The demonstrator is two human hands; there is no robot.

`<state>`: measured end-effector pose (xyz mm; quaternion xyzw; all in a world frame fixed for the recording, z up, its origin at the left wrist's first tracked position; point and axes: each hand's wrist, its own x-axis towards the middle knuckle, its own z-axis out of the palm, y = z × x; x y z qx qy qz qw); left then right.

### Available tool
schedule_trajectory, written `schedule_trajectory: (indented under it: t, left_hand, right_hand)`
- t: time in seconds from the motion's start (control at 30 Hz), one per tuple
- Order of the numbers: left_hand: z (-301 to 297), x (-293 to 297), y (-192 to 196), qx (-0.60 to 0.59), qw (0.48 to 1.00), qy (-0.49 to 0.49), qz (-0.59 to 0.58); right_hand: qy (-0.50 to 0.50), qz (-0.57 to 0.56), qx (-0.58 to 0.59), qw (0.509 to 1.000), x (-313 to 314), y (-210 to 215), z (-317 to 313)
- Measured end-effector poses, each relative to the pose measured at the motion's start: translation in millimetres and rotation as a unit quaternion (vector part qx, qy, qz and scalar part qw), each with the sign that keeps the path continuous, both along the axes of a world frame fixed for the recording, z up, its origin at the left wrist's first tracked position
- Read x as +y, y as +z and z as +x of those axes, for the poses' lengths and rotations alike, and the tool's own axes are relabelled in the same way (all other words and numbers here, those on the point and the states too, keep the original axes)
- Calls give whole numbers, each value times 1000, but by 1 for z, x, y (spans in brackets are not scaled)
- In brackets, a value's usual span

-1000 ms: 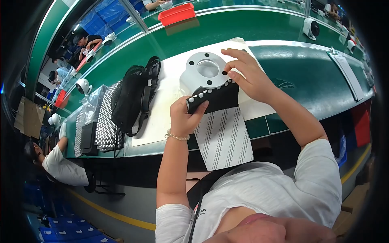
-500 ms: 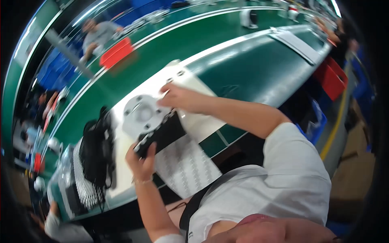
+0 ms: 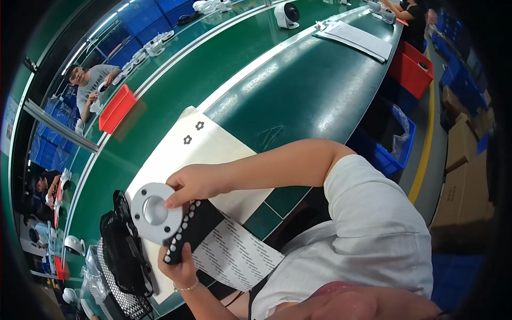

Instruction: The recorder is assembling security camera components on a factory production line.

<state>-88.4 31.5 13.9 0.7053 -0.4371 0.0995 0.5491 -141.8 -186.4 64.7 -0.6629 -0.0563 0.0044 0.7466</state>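
A white round base (image 3: 146,229) with a shiny domed centre and small dark round spots faces up over the cream board. My left hand (image 3: 178,269) is closed on the lower end of a black sheet (image 3: 205,226), whose curled edge carries a row of white round dots beside the base. Printed white backing paper (image 3: 237,256) trails from the sheet toward my body. My right hand (image 3: 197,184) grips the base at its upper right rim, with the thumb lying on its face. The fingertips behind the rim are hidden.
The cream board (image 3: 208,138) bears two dark flower marks. On its left lie a black mesh bag (image 3: 120,245) and clear plastic. A red bin (image 3: 117,109) stands across the conveyor, near a co-worker. Papers (image 3: 357,40) lie at the far right; blue (image 3: 384,154) and red crates sit beyond the table edge.
The view has swung, so the base, sheet and both hands appear lower and further left. My right hand has gone from beside the base's rim to having its thumb on its face.
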Motion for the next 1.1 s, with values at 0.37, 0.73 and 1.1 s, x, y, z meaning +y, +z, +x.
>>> schedule_trajectory:
  t: [0.37,0.73,1.1]
  left_hand:
    - [-4,2,12,-180,980,-32,82]
    - [-1,-1,12,-125,988,-39,82]
    - [67,-53,56,225,961,-144,65]
  right_hand:
    - [-441,-628,-323,554,-153,-40,95]
    - [-380,-699,69,602,-224,-86,122]
    - [-361,-575,30,734,-176,-84,-104]
